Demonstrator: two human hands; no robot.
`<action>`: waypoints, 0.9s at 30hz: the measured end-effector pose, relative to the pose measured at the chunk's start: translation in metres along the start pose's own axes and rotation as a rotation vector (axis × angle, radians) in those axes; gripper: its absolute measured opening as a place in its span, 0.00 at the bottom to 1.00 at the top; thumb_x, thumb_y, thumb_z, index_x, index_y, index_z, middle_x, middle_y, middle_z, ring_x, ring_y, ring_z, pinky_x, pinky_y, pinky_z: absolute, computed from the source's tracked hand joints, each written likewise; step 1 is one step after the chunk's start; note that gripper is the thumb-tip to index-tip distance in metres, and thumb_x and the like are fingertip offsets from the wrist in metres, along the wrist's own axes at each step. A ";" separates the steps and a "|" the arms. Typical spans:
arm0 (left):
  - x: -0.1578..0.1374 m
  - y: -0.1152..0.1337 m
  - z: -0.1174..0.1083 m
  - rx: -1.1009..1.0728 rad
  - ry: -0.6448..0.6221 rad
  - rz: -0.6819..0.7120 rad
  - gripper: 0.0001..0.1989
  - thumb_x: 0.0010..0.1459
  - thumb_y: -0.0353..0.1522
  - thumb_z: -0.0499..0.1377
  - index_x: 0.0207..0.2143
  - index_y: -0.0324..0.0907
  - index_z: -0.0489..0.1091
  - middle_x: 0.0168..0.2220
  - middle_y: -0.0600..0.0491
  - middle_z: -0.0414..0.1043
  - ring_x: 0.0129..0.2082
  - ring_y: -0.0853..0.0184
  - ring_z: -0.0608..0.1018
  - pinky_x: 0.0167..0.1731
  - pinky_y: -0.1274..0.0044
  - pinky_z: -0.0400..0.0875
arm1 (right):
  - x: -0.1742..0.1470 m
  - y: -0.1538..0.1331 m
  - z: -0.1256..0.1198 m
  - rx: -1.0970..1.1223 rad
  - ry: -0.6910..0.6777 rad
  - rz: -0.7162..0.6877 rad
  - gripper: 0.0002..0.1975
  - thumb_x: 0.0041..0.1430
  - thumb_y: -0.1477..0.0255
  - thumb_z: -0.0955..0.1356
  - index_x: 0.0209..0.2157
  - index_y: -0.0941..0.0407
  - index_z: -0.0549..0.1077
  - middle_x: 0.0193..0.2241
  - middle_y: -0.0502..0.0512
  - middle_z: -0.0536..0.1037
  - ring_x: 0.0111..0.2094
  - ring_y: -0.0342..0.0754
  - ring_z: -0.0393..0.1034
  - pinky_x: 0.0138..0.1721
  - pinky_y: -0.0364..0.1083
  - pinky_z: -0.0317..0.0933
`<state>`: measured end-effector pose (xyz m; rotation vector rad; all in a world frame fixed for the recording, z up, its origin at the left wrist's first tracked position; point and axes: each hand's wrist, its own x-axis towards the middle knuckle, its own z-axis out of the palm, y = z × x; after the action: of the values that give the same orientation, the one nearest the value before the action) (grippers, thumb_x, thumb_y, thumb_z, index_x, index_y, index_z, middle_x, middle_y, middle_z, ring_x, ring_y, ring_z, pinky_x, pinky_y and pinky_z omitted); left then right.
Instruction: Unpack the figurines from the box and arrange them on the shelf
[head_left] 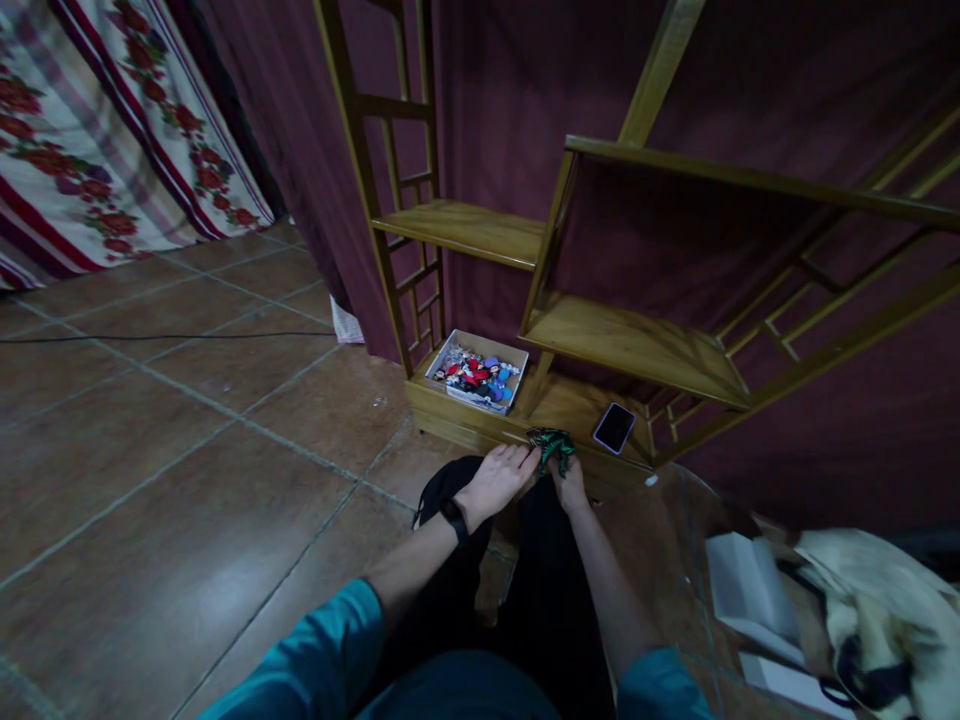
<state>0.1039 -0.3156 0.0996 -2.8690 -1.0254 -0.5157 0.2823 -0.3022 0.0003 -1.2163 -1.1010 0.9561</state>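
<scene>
Just in front of the low shelf base, my right hand (570,484) is closed around a small crumpled green and dark-striped thing (553,446). It looks like foil or shiny cloth, but its kind is not clear. From the other side my left hand (501,476), with a black band on the wrist, has its bent fingers at the left edge of the same thing. Its fingertips are partly hidden. Beyond my left hand, a shallow white box (466,396) full of small red, blue, black and white figures sits on the shelf base.
A phone (615,428) lies on the base of the wooden shelf unit (634,345), right of my hands. Higher boards overhang it. White boxes (754,590) and a pale cloth bag (877,590) lie at the right. A black cable (172,336) crosses the tiled floor at left.
</scene>
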 end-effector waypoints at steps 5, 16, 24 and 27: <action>0.001 0.003 -0.005 -0.049 -0.017 -0.006 0.21 0.58 0.24 0.46 0.54 0.40 0.57 0.43 0.45 0.68 0.42 0.63 0.71 0.43 0.70 0.63 | -0.003 -0.008 0.001 0.011 0.039 0.043 0.10 0.44 0.65 0.69 0.28 0.56 0.72 0.31 0.55 0.77 0.37 0.52 0.70 0.45 0.51 0.60; 0.003 0.004 -0.003 -0.124 0.075 -0.093 0.18 0.59 0.27 0.47 0.52 0.40 0.60 0.39 0.46 0.70 0.40 0.63 0.73 0.42 0.70 0.66 | -0.013 -0.034 0.007 0.095 0.066 -0.003 0.14 0.45 0.63 0.69 0.35 0.55 0.73 0.36 0.55 0.77 0.40 0.53 0.70 0.46 0.51 0.61; 0.032 0.003 -0.031 -0.402 0.374 -0.219 0.13 0.58 0.33 0.51 0.45 0.44 0.67 0.40 0.48 0.73 0.40 0.64 0.75 0.41 0.72 0.70 | 0.001 -0.090 -0.002 -0.091 0.159 -0.083 0.10 0.46 0.62 0.68 0.29 0.53 0.73 0.25 0.51 0.74 0.28 0.50 0.67 0.31 0.46 0.64; 0.061 0.006 -0.071 -0.490 0.503 -0.239 0.10 0.56 0.35 0.54 0.39 0.43 0.70 0.36 0.49 0.74 0.37 0.63 0.76 0.38 0.73 0.71 | 0.011 -0.147 -0.017 -0.152 0.178 -0.234 0.08 0.48 0.64 0.67 0.27 0.53 0.73 0.26 0.51 0.72 0.30 0.48 0.66 0.30 0.44 0.63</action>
<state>0.1308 -0.2947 0.1867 -2.7276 -1.2794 -1.6064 0.2987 -0.3135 0.1474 -1.2379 -1.1591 0.5834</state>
